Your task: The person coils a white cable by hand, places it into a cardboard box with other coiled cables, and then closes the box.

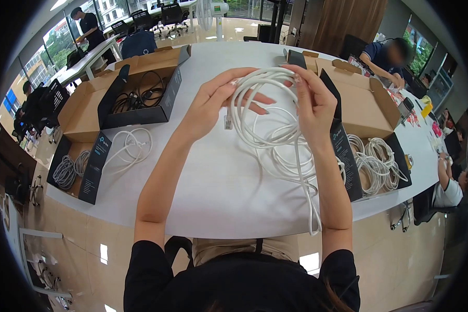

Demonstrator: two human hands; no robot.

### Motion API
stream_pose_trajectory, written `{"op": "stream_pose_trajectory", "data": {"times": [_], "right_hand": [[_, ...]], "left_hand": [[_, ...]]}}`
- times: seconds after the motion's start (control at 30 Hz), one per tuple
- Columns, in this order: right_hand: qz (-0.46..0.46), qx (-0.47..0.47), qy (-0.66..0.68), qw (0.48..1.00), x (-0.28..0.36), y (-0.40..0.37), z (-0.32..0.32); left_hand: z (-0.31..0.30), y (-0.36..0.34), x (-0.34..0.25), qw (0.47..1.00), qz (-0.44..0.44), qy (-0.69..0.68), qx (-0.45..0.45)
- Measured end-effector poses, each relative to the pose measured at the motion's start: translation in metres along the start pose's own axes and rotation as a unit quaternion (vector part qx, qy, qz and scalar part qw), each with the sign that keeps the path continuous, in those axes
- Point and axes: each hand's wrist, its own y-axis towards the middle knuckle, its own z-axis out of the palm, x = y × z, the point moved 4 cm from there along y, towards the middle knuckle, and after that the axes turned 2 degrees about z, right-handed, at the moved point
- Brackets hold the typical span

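Above the white table (208,182), both hands hold a white network cable (268,77) wound in loose loops. My left hand (214,99) is closed on the left side of the loops, with some of its fingers behind them. My right hand (316,101) pinches the upper right of the loops between thumb and fingers. A clear plug (228,122) hangs by the left edge of the coil. Below the right hand, a length of cable trails down toward the table's front edge. More white cable (283,156) lies in loops behind and under the held coil.
Open boxes flank the hands: one with black cables (140,99), one with grey cables (70,169), and one with white coils (374,166). A loose white cable (135,148) lies at left. A person (385,57) sits across at right; others are farther off.
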Motion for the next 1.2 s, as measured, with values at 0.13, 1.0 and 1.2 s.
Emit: {"op": "stream_pose_trajectory", "data": {"times": [0.13, 1.0, 1.2], "right_hand": [[-0.062, 0.06, -0.077, 0.993, 0.014, -0.004, 0.012], [0.087, 0.008, 0.135, 0.987, -0.003, 0.0, -0.001], [0.068, -0.033, 0.087, 0.993, -0.008, -0.002, 0.005]], "left_hand": [[0.002, -0.006, -0.008, 0.991, 0.022, 0.111, -0.071], [0.014, -0.002, 0.002, 0.996, -0.043, -0.074, 0.034], [0.014, -0.005, 0.003, 0.989, -0.103, -0.107, -0.021]]}}
